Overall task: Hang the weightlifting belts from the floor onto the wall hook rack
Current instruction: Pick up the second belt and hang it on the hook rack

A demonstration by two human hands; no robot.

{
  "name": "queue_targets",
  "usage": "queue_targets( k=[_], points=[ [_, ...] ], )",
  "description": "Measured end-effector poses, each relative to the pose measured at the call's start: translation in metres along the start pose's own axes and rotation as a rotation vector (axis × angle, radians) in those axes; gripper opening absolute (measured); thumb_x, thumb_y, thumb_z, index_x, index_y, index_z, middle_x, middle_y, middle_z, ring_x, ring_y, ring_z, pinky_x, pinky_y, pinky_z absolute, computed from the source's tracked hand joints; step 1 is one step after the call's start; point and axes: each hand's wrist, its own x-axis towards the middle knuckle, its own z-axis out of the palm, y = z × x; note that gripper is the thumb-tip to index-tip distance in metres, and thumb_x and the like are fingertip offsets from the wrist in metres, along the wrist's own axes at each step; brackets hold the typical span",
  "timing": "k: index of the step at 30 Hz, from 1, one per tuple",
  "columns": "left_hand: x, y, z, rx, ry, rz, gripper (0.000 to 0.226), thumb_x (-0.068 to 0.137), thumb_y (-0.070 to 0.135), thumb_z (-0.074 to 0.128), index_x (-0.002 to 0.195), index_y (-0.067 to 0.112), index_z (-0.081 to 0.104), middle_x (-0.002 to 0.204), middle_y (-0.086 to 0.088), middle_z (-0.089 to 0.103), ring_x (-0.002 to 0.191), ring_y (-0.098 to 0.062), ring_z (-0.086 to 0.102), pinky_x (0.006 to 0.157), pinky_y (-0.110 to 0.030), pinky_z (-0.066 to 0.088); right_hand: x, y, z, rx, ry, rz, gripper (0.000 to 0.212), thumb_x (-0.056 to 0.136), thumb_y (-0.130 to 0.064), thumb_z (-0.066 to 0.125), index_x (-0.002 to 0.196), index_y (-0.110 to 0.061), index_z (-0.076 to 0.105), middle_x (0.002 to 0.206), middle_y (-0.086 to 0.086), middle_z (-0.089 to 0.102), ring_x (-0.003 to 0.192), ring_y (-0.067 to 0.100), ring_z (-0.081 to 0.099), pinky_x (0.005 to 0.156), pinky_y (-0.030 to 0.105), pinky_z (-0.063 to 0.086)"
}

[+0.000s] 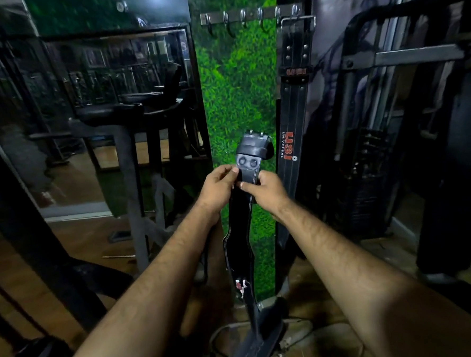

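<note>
I hold a black leather weightlifting belt (239,233) upright in front of a green grass-patterned wall panel. My left hand (220,189) and my right hand (265,190) both grip it just below its buckle end (250,152). The belt hangs down between my forearms, and its tail reaches the floor. High on the panel is the metal hook rack (249,14) with several hooks. A second black belt (294,114) with red USI lettering hangs by its buckle from the rightmost hook. Another dark belt (255,345) lies on the floor below my hands.
A mirror wall (86,104) and a dark gym machine with a round pad (106,114) stand to the left. A cable machine frame with a weight stack (376,153) fills the right. The floor is wood (75,243). A cable lies near the floor belt.
</note>
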Motion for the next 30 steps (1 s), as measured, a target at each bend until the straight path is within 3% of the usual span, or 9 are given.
queue_targets(
  k=[3,7,11,13,18,21,25,28,30],
  points=[
    [0.015,0.002,0.005,-0.094,0.034,0.011,0.010,0.099,0.012,0.054,0.093,0.012,0.062,0.081,-0.004,0.062,0.070,-0.012,0.057,0.066,-0.024,0.049,0.005,0.006,-0.006,-0.077,-0.103,-0.011,0.027,0.081,-0.014,0.077,0.107,-0.005,0.072,0.105,0.011,0.076,0.099,0.028,0.072,0.093,0.047,0.056],
    [0.039,0.003,0.014,-0.111,0.036,0.036,0.010,0.099,0.012,0.054,0.097,0.005,0.061,0.084,-0.009,0.063,0.070,-0.013,0.060,0.063,-0.023,0.053,0.021,0.015,-0.020,-0.066,-0.192,-0.010,0.025,0.086,0.000,0.072,0.110,0.004,0.068,0.106,0.013,0.073,0.089,0.017,0.066,0.078,0.022,0.054],
    [0.066,-0.010,0.030,-0.105,0.088,0.064,0.020,0.100,0.010,0.053,0.112,-0.004,0.060,0.096,-0.015,0.063,0.078,-0.015,0.061,0.065,-0.019,0.053,0.048,0.011,-0.039,0.136,-0.135,0.047,0.022,0.090,-0.012,0.070,0.111,-0.016,0.064,0.102,-0.001,0.074,0.074,0.001,0.066,0.051,0.010,0.045],
    [0.077,-0.013,0.039,-0.093,0.086,0.070,0.023,0.099,0.008,0.053,0.118,-0.003,0.058,0.098,-0.010,0.067,0.078,-0.012,0.064,0.065,-0.019,0.054,0.065,0.006,-0.048,0.191,-0.080,0.050,0.024,0.092,-0.013,0.067,0.115,-0.014,0.061,0.093,-0.003,0.073,0.062,-0.003,0.064,0.040,0.012,0.039],
    [0.120,-0.020,0.071,-0.047,0.109,0.096,0.015,0.096,0.006,0.058,0.111,0.010,0.057,0.094,-0.006,0.068,0.079,-0.014,0.065,0.066,-0.021,0.056,0.121,0.002,-0.076,0.173,-0.048,-0.002,0.020,0.089,-0.003,0.058,0.105,-0.012,0.066,0.084,0.000,0.071,0.063,0.007,0.065,0.045,0.017,0.045],
    [0.144,-0.017,0.088,0.001,0.125,0.105,0.016,0.095,0.001,0.056,0.110,0.006,0.054,0.087,-0.006,0.065,0.066,-0.007,0.064,0.057,-0.020,0.053,0.149,0.007,-0.092,0.192,-0.085,0.026,0.006,0.093,-0.019,0.058,0.091,-0.019,0.064,0.074,-0.006,0.066,0.057,0.007,0.063,0.051,0.020,0.047],
    [0.173,-0.017,0.107,0.062,0.155,0.141,0.009,0.095,-0.002,0.052,0.101,0.005,0.052,0.075,-0.001,0.058,0.051,0.006,0.056,0.049,-0.013,0.045,0.188,0.014,-0.104,0.207,-0.034,0.008,0.034,0.096,-0.040,0.062,0.074,-0.015,0.054,0.072,0.006,0.061,0.062,0.021,0.061,0.059,0.041,0.055],
    [0.192,-0.024,0.118,0.113,0.273,0.191,0.012,0.093,0.013,0.061,0.101,0.014,0.052,0.074,0.003,0.057,0.054,0.000,0.055,0.054,-0.018,0.044,0.212,0.022,-0.106,0.191,0.070,-0.075,0.040,0.097,-0.034,0.061,0.064,-0.020,0.045,0.058,0.001,0.053,0.049,0.015,0.052,0.045,0.030,0.048],
    [0.204,-0.025,0.120,0.091,0.380,0.194,0.026,0.085,0.030,0.066,0.105,0.021,0.052,0.076,0.002,0.056,0.060,-0.010,0.053,0.057,-0.025,0.044,0.224,0.028,-0.105,0.124,0.134,-0.143,0.040,0.095,-0.037,0.063,0.063,-0.021,0.045,0.058,0.001,0.050,0.052,0.019,0.050,0.047,0.037,0.047]
  ],
)
